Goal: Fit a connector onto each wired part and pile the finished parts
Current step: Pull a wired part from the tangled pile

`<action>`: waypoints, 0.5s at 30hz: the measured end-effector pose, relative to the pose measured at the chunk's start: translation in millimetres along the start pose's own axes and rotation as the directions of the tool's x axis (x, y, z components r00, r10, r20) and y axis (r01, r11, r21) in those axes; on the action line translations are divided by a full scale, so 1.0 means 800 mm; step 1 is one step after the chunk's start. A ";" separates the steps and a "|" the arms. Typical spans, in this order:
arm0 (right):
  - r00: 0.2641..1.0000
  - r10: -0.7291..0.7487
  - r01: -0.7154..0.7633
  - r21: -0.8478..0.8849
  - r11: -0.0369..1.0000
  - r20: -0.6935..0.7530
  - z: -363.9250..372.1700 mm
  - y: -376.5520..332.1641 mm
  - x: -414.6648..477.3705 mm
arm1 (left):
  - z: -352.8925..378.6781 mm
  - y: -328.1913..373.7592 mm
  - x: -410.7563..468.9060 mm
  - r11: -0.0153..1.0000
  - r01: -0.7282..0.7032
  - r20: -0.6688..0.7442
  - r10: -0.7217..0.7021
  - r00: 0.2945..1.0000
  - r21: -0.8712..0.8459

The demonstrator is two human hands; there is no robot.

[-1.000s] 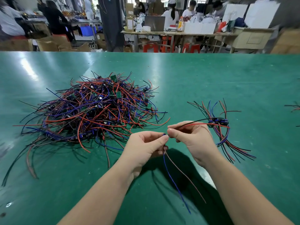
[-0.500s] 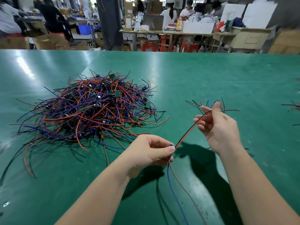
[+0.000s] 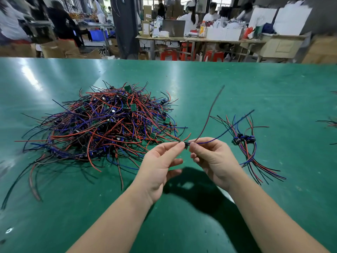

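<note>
A large tangled heap of wired parts, with red, blue and black leads and small green boards, lies at the left of the green table. A small pile of finished parts with dark connectors lies at the right. Above the table's middle, my left hand and my right hand pinch one wired part between their fingertips. Its red and blue leads stick up and away to the right.
A few loose wires lie at the table's far right edge. Beyond the table's far edge are other work tables, cardboard boxes, red stools and several people.
My right hand came back from the right to meet my left hand. The leads that hung down below my hands now point up and to the right.
</note>
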State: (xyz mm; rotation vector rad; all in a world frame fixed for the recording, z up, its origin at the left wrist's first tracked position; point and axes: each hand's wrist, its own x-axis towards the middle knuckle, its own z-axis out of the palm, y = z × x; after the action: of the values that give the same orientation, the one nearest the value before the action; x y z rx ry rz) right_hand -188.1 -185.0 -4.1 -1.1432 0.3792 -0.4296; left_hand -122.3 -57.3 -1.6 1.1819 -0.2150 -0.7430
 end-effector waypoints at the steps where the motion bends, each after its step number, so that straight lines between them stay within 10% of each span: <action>1: 1.000 0.015 -0.015 0.036 0.999 -0.018 0.001 0.000 0.000 | 0.001 -0.002 0.000 0.999 -0.033 -0.002 0.033 0.999 0.041; 9: 0.999 0.014 -0.012 0.049 0.999 -0.043 -0.008 -0.011 -0.001 | -0.002 -0.016 0.001 0.851 -0.290 0.154 0.247 0.957 0.438; 15: 0.993 -0.116 0.114 -0.165 0.980 -0.002 -0.016 -0.012 -0.003 | -0.001 -0.006 0.007 0.979 -0.105 0.046 0.099 0.994 0.177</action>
State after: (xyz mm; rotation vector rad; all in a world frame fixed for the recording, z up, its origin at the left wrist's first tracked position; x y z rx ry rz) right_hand -197.3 -197.0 0.3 -1.3287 0.3653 -0.5137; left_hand -119.6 -60.6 -7.2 1.3183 -0.3771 -0.6657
